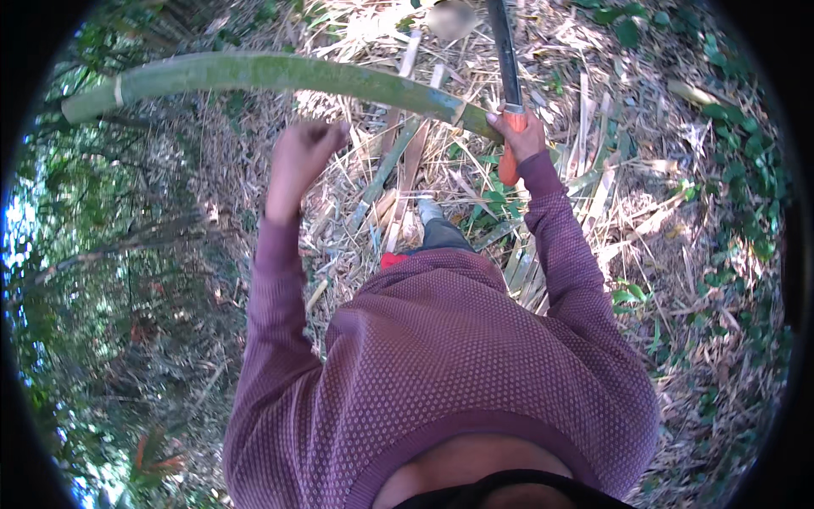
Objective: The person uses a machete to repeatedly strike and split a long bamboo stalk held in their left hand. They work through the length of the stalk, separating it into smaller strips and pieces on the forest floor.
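Bamboo pole (280, 75), green and thick, running across the upper part of the view from a pale cut end at upper left down to the right, bent by the lens, with a lighter node ring near each end. Left hand (301, 157) raised just below the pole, fingers curled into a loose fist, apparently holding nothing; contact with the pole not clear from this angle. Right hand (519, 134) clenched around the orange handle (509, 161) of a machete (506, 59), dark blade pointing up and cut off at the top edge, tip out of sight. Right end of the pole hidden behind that hand and blade, so blade contact with the bamboo hard to judge. Both arms in maroon knitted sleeves (564, 246), torso filling the lower middle. One foot (431, 209) partly visible beyond the chest, the other hidden. Ground of dry leaves and split bamboo strips (398, 170), green weeds (746, 136) at right, shaded trees blurred at left.
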The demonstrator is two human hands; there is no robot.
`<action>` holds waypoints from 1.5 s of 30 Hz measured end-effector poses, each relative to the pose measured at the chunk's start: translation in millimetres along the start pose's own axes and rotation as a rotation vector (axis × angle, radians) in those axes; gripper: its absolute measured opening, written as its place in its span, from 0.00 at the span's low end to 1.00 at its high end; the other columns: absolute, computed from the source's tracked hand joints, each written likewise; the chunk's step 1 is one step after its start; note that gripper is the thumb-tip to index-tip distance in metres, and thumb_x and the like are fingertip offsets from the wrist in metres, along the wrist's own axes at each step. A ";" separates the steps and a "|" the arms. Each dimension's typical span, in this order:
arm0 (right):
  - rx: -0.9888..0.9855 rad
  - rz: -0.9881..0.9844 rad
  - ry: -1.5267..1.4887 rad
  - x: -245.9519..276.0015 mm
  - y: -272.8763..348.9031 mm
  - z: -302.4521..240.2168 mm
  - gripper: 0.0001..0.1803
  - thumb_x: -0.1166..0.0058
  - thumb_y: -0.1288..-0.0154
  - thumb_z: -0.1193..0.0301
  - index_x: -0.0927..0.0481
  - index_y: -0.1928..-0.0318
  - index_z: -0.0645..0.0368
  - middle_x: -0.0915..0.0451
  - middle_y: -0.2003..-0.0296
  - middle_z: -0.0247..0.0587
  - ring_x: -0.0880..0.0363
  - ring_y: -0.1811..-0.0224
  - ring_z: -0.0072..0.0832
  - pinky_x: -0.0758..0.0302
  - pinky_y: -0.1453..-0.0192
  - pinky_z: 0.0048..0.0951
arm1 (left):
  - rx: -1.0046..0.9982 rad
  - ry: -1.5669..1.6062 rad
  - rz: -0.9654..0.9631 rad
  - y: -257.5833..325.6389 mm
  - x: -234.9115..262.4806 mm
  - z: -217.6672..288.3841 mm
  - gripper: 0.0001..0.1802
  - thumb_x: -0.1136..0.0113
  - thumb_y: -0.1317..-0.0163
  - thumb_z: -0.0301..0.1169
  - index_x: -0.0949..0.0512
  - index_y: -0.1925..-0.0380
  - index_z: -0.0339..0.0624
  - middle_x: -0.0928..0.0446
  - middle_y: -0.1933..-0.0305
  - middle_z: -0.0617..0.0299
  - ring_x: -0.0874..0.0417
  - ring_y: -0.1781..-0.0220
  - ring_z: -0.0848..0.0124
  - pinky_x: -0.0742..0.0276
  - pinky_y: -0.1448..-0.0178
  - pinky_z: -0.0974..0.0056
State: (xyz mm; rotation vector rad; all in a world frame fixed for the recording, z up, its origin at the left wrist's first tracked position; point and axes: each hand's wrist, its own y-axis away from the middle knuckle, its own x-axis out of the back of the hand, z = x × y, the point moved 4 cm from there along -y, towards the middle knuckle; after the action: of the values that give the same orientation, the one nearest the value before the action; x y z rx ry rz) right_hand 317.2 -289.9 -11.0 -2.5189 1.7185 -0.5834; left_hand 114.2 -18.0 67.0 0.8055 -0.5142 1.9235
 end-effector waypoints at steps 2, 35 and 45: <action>0.043 -0.050 0.049 13.7 -18.1 12.2 0.22 0.34 0.55 0.59 0.25 0.66 0.62 0.25 0.74 0.35 0.27 0.71 0.22 0.29 0.62 0.25 | -0.335 -0.404 0.293 21.7 19.5 37.5 0.32 0.38 0.52 0.50 0.30 0.49 0.46 0.24 0.54 0.58 0.26 0.49 0.66 0.33 0.45 0.58; 0.241 -0.490 1.000 -32.5 55.4 28.5 0.10 0.52 0.45 0.75 0.34 0.62 0.54 0.25 0.73 0.43 0.22 0.70 0.34 0.24 0.69 0.32 | 0.104 -0.286 -0.276 49.2 -89.3 -77.2 0.23 0.56 0.38 0.48 0.34 0.61 0.36 0.25 0.78 0.46 0.22 0.77 0.52 0.28 0.73 0.53; 0.314 -0.458 1.041 -14.6 19.9 35.2 0.11 0.52 0.41 0.67 0.35 0.59 0.53 0.24 0.72 0.40 0.22 0.73 0.33 0.25 0.68 0.37 | 0.172 -0.204 -0.272 64.7 -85.4 -78.1 0.24 0.58 0.38 0.49 0.34 0.59 0.36 0.25 0.75 0.45 0.23 0.74 0.51 0.29 0.69 0.51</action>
State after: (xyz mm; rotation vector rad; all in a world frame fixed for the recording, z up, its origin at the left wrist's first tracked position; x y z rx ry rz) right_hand 306.2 -290.7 -52.6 -2.4826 0.9444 -2.2743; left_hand 59.8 -49.4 -49.8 1.1315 -0.3426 1.6585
